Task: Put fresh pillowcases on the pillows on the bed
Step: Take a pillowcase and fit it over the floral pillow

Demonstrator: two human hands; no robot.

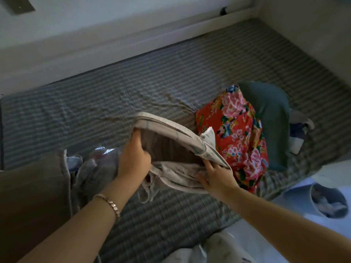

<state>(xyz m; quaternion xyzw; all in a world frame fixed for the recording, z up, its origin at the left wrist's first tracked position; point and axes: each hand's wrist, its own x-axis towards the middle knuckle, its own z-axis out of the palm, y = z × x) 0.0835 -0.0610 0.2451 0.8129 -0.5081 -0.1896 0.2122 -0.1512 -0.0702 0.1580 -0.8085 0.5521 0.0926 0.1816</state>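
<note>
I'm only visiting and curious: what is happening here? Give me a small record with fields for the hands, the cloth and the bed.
Activity: opening a pillowcase over the bed
Left hand: grips the upper edge of the beige pillowcase at its mouth
Right hand: grips the lower right edge of the same mouth
Pillows: red floral pillow lying against a dark green pillow, right of the hands
Bed: grey striped sheet, wrinkled
</note>
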